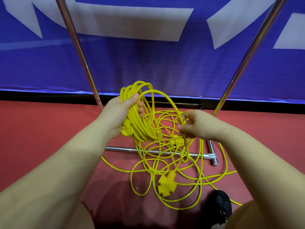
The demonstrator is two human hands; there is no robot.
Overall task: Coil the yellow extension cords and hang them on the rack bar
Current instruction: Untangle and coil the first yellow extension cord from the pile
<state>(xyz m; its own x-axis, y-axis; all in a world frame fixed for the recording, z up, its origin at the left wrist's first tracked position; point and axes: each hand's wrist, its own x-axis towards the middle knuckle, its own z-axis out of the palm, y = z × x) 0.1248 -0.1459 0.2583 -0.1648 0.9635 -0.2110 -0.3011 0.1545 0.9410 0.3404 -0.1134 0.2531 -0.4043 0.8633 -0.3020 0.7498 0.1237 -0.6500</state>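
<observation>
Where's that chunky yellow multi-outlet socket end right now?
The yellow socket block lies on the red floor, low and right of centre, amid loose yellow cord, in front of the rack's bottom bar and left of a black shoe.

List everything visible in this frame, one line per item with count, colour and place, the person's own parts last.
coil of cord: one, yellow, held up in the left hand
loose cord: tangled heap, yellow, on the floor over the rack base
multi-outlet end: one, yellow, on the floor
rack posts: two, chrome, left and right
rack base bar: one, chrome, on the floor
banner: one, blue and white, behind
floor: red
shoe: one, black, bottom right
left hand: grips the coil
right hand: fingers pinch a strand
</observation>
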